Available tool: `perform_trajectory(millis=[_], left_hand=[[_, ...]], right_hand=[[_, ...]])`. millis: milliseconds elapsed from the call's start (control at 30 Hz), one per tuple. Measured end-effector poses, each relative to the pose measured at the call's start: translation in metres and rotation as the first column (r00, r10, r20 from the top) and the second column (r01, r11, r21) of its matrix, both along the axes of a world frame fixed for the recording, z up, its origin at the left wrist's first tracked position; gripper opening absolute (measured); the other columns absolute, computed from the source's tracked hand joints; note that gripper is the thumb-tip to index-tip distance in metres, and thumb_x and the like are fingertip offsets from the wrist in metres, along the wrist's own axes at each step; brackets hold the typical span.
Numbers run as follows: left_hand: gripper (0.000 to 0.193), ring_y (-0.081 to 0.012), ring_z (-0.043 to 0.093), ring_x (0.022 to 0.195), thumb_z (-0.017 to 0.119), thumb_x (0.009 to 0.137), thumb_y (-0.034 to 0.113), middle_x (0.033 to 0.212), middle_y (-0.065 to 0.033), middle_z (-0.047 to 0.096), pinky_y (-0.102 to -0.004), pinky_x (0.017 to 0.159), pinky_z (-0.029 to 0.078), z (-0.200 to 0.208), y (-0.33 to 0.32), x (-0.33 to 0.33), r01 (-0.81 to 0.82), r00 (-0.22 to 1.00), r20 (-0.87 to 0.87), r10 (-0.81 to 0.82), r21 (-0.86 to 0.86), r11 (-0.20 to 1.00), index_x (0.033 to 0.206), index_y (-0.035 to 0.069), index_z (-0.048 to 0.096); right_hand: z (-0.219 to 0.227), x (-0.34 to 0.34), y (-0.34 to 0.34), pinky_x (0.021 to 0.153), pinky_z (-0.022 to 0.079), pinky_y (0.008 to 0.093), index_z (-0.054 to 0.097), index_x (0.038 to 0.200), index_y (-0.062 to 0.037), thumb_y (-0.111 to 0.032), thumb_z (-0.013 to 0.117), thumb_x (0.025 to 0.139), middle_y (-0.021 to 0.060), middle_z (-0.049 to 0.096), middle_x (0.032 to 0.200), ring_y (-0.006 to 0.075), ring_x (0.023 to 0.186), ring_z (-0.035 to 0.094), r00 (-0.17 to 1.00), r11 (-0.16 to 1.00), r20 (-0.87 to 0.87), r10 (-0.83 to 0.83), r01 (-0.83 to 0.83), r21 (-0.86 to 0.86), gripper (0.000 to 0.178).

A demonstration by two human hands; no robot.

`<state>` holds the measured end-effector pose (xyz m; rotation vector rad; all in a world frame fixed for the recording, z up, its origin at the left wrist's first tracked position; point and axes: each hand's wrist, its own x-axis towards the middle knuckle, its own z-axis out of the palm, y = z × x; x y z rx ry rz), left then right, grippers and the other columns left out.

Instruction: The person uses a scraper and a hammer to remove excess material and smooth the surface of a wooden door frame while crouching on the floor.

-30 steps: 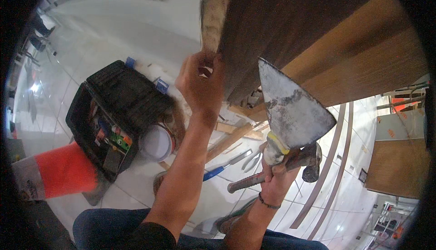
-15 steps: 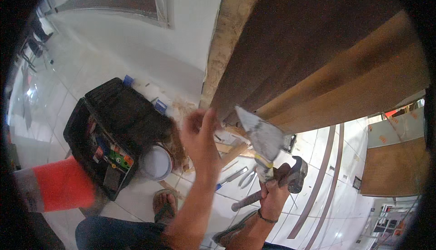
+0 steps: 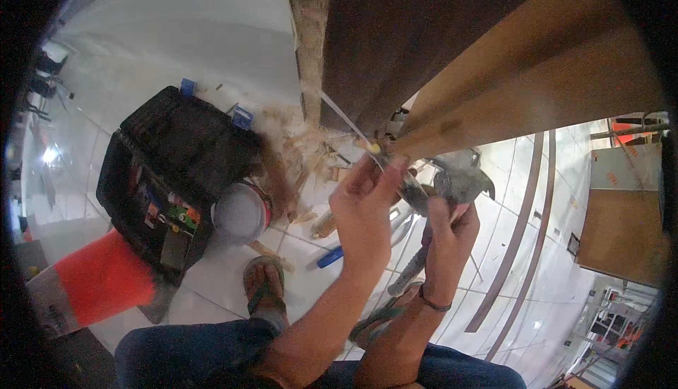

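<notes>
My left hand closes its fingers round a putty knife near its yellow collar. The thin pale blade is seen nearly edge-on and points up and left, towards the lower corner of a dark wood panel. In my right hand is a claw hammer, its head up above the fist and its grip hanging below. The putty knife's dark handle end reaches close to the right hand; whether those fingers touch it cannot be made out.
A black tool bag lies open at left, with a round tub beside it and an orange-and-grey object nearby. Wood shavings litter the tiles. A blue-handled chisel lies between my feet; long brown strips lie at right.
My left hand has moved right and taken hold of the putty knife, which the right hand held along with the hammer. The blade has turned edge-on. The view has shifted.
</notes>
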<state>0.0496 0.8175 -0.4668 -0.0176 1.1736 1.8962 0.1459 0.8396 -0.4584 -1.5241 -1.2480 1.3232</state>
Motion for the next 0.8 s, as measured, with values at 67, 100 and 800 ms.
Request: perform_trajectory(millis=[67, 100, 800], left_hand=[[0.024, -0.0074, 0.057, 0.082, 0.065, 0.088, 0.013, 0.092, -0.0043, 0.065, -0.022, 0.072, 0.047, -0.009, 0.0, -0.014, -0.023, 1.0, -0.008, 0.023, 0.059, 0.998, 0.106, -0.004, 0.062], [0.027, -0.0144, 0.066, 0.078, 0.065, 0.088, 0.02, 0.093, -0.0075, 0.066, -0.0278, 0.065, 0.056, -0.011, 0.003, -0.018, -0.003, 0.999, -0.032, 0.006, 0.081, 0.997, 0.105, 0.0, 0.062], [0.027, -0.0048, 0.057, 0.066, 0.068, 0.087, 0.025, 0.079, -0.002, 0.064, -0.0209, 0.055, 0.052, -0.006, 0.015, -0.014, -0.034, 0.997, -0.065, 0.032, -0.027, 0.999, 0.096, 0.0, 0.065]], right_hand=[[0.0, -0.004, -0.003, 0.049, 0.031, 0.0194, 0.057, 0.09, -0.0019, -0.025, 0.055, 0.093, -0.0028, 0.051, 0.07, 0.0019, 0.057, 0.039, 0.998, 0.998, -0.016, 0.062, -0.062, -0.01, 0.024], [-0.004, -0.004, -0.002, 0.049, 0.03, 0.0189, 0.057, 0.094, -0.0021, -0.026, 0.051, 0.095, -0.0025, 0.052, 0.073, 0.0019, 0.059, 0.038, 0.994, 0.999, -0.098, 0.039, -0.037, 0.027, 0.025], [-0.059, -0.031, -0.024, 0.043, 0.035, 0.0204, 0.047, 0.109, -0.0055, -0.034, 0.047, 0.098, 0.0005, 0.051, 0.076, 0.0059, 0.055, 0.044, 0.806, 0.949, -0.525, -0.273, 0.317, -0.006, 0.03]])
